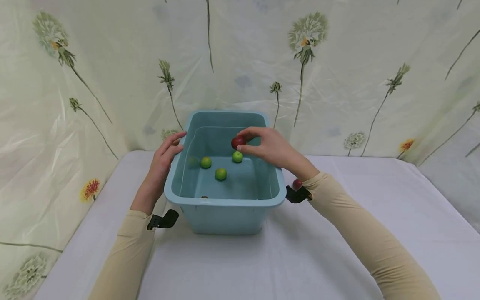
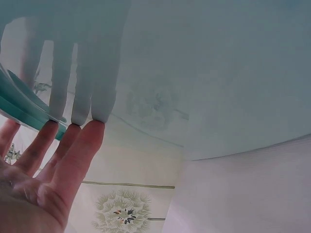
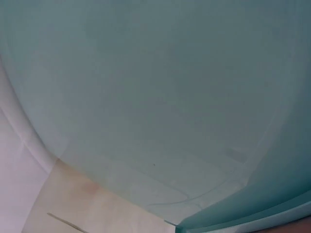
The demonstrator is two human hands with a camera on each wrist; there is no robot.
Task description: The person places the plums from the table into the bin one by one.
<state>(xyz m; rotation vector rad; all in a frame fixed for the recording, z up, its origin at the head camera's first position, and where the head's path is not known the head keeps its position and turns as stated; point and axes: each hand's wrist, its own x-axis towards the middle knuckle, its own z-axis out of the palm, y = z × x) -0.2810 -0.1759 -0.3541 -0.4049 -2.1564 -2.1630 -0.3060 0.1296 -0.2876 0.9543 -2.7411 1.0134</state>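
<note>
A light blue plastic tub [image 1: 225, 202] stands on the white-covered table. Over its inside, my right hand [image 1: 267, 146] pinches a dark red, plum-like fruit [image 1: 237, 142] between thumb and fingers. Small green round fruits lie on the tub floor: one at the left [image 1: 206, 162], one in the middle [image 1: 221, 174], and one [image 1: 238, 156] just below the held fruit. My left hand [image 1: 162, 162] touches the tub's left side near the rim. In the left wrist view, its straight fingers [image 2: 80, 150] meet the tub's outer wall. The right wrist view shows mostly tub wall [image 3: 146, 107].
Another red round fruit [image 1: 297, 184] is on the table right of the tub, partly hidden by the right wrist strap. A brownish thing [image 1: 204, 197] peeks over the tub's near rim. A dandelion-print sheet [image 1: 240, 62] hangs behind the table [image 1: 356, 183].
</note>
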